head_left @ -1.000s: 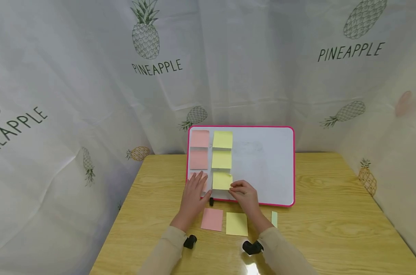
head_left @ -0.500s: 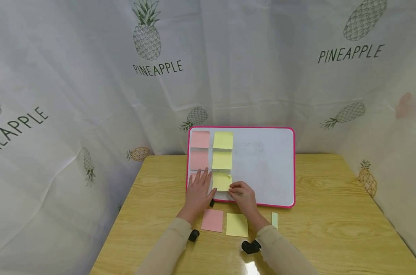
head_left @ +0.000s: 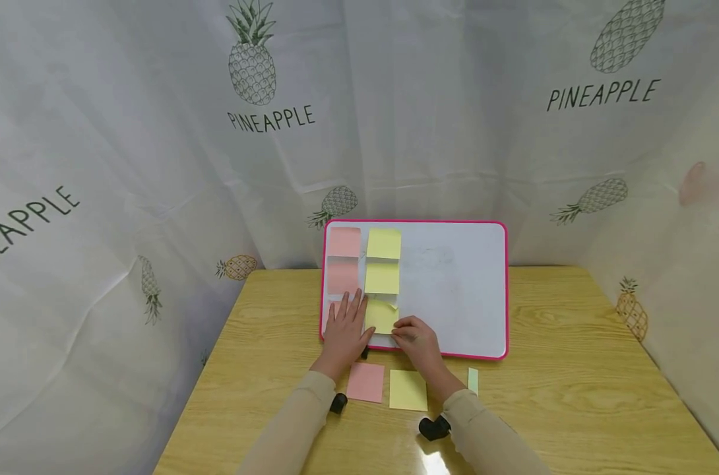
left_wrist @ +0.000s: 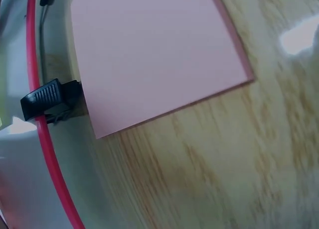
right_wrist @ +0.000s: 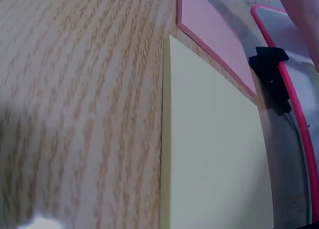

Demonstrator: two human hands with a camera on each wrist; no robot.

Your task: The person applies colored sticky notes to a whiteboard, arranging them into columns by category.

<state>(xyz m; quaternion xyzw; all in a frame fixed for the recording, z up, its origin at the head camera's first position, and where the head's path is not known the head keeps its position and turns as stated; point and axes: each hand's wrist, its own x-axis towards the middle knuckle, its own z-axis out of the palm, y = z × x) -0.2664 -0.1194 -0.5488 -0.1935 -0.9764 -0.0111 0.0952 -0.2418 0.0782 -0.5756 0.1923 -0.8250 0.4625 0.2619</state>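
Note:
A white board (head_left: 454, 290) with a pink rim leans against the curtain, bearing a column of pink sticky notes and a column of yellow ones. My right hand (head_left: 417, 342) pinches the lower right corner of the bottom yellow sticky note (head_left: 381, 318), whose upper right corner curls off the board. Spread flat, my left hand (head_left: 344, 336) rests on the board with straight fingers, covering most of the bottom pink sticky note (head_left: 334, 307). Its index finger and thumb lie along the yellow note's left side.
On the wooden table (head_left: 573, 382), before the board, lie a pink sticky-note pad (left_wrist: 154, 55), a yellow pad (right_wrist: 214, 149) and a narrow green pad (head_left: 473, 381). A black clip (left_wrist: 50, 99) grips the board's lower rim. Pineapple-print curtain (head_left: 431, 132) surrounds the table.
My left hand has shifted right, from over the pink note to the yellow note's left edge. The yellow note's upper right corner curls more. My right hand stays at its lower corner.

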